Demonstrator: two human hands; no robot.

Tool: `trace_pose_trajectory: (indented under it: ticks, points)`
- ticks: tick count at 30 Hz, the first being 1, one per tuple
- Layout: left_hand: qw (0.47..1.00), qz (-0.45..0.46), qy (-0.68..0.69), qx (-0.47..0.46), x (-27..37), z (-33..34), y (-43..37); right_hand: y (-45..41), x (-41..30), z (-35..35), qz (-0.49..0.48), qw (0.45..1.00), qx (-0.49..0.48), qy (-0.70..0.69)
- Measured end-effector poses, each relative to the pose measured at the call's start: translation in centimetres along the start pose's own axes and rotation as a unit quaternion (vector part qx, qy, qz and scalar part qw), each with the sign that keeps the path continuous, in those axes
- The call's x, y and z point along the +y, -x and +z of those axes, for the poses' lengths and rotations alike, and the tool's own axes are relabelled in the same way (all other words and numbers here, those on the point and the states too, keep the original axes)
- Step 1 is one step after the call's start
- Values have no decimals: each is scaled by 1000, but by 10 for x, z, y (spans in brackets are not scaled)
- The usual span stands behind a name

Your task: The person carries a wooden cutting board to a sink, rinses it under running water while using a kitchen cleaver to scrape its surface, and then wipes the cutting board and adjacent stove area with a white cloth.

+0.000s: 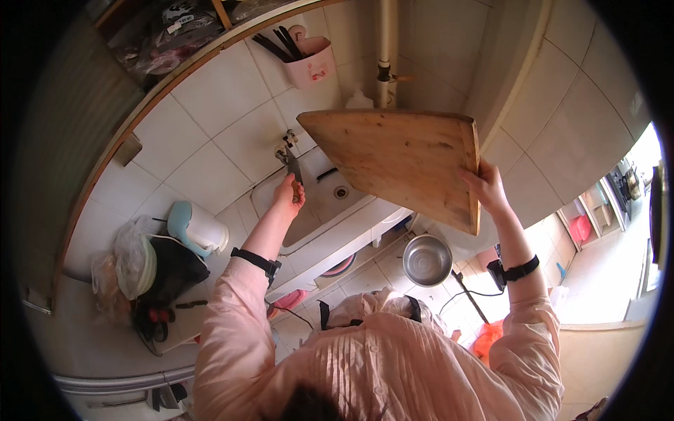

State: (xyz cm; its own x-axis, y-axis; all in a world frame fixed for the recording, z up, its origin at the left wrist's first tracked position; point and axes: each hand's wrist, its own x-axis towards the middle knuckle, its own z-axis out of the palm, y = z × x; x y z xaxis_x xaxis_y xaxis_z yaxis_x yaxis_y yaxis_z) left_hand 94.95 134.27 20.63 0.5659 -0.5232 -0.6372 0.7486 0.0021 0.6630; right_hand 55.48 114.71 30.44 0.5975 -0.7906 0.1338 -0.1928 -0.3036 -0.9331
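My left hand (289, 193) is closed around the handle of a knife (294, 164), whose blade points up toward the faucet (281, 153) on the tiled wall. With my right hand (487, 184) I grip the right edge of a large wooden board (405, 158), thumb on its near face. The board is tilted above the right part of a white sink (316, 216) and hides some of it. The sink's drain (341, 192) and a dark, slim object (327, 174) in the basin show between the knife and the board.
A white and light-blue kettle (197, 229) stands left of the sink near plastic bags (131, 258). On the wall hangs a pink holder (311, 62) with dark chopsticks. A metal basin (427, 260) is below the board's near corner. A vertical pipe (385, 47) runs behind the board.
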Motion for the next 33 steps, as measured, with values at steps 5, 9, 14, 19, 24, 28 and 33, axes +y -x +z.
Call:
trace_pose_trajectory:
  ticks: [5,9,14,19,24,28,33]
  points:
    - [999,30,-4,45,-8,3,1,2,-2,4,-3,1000,11,-4]
    - [999,21,-3,31,-3,-4,-6,5,-6,10,-20,1000,10,-5]
    - [999,29,-17,9,-1,-5,-5,11,-11,16,-27,1000,3,6]
    - [999,4,-52,-15,-5,-13,-1,11,-15,19,-22,999,13,23]
    - [991,-39,-121,-53,-27,-16,9,12,-6,18,-14,999,23,19]
    - [983,-106,-136,-70,-45,-26,5,15,-5,18,1,999,26,43]
    - [975,-142,-154,-77,-56,-39,-5,18,-3,19,-1,998,42,41]
